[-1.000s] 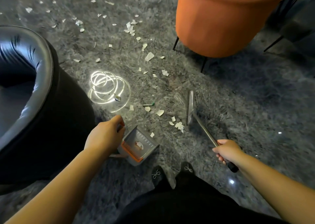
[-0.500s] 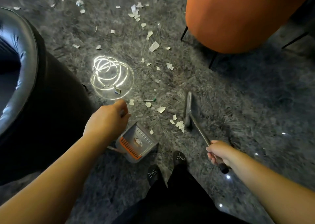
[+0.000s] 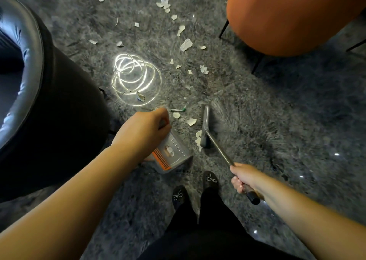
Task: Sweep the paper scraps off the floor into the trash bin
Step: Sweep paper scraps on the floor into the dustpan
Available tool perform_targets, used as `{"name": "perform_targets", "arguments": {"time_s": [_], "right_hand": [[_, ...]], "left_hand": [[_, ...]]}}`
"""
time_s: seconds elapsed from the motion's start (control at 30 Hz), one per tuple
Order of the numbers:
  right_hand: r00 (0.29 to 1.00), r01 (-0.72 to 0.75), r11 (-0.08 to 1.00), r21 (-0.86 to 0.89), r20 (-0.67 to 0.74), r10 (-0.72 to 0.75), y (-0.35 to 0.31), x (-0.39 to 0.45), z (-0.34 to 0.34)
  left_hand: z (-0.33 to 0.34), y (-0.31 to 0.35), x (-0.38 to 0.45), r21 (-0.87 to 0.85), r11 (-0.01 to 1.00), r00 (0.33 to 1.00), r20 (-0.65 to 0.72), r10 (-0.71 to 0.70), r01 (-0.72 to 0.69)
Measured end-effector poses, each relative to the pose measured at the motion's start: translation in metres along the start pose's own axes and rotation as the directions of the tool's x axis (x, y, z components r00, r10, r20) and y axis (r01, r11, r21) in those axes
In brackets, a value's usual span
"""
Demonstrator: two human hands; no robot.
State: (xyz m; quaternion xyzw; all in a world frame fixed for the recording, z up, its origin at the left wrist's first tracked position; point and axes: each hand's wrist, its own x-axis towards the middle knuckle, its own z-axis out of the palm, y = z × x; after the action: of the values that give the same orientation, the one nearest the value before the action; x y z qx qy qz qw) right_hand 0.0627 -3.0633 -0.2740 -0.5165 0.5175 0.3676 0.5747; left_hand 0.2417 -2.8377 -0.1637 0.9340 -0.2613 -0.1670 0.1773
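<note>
Grey rug (image 3: 257,105): two chairs, many scraps (image 3: 185,44)

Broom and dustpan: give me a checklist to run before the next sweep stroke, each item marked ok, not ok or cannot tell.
1. Right hand grips the broom handle: ok.
2. Left hand holds the dustpan: ok.
3. Broom head down beside the paper scraps: ok.
4. Dustpan mouth faces those scraps: cannot tell.
5. Floor free of scraps farther out: not ok, many lie near the orange chair.
6. Trash bin in view: not ok.
</note>
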Motion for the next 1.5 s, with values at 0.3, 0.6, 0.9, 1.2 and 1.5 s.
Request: {"name": "perform_targets", "arguments": {"time_s": [0.3,0.6,0.9,1.2,1.5], "right_hand": [[0.971,-0.128,0.974,0.186,0.221,0.086,0.0,-0.002,0.015],[0.99,0.013,0.992,0.125,0.14,-0.031,-0.001,-0.023,0.014],[0.99,0.137,0.986,0.091,0.002,-0.138,-0.037,0.007,-0.004],[0.998,0.008,0.999,0.044,0.058,-0.01,-0.037,0.031,0.028],[0.953,-0.161,0.979,0.123,0.279,0.121,-0.008,-0.001,0.057]], "left_hand": [[0.019,0.018,0.004,-0.07,0.994,0.996,-0.016,-0.09,0.089],[-0.01,-0.002,-0.01,-0.03,0.991,0.982,-0.13,-0.135,0.132],[-0.009,-0.028,-0.016,-0.028,0.983,0.98,-0.077,-0.184,0.182],[0.012,-0.04,-0.019,0.047,0.983,0.976,-0.141,-0.167,0.175],[0.007,-0.055,-0.03,0.045,0.978,0.973,-0.121,-0.198,0.205]]}}
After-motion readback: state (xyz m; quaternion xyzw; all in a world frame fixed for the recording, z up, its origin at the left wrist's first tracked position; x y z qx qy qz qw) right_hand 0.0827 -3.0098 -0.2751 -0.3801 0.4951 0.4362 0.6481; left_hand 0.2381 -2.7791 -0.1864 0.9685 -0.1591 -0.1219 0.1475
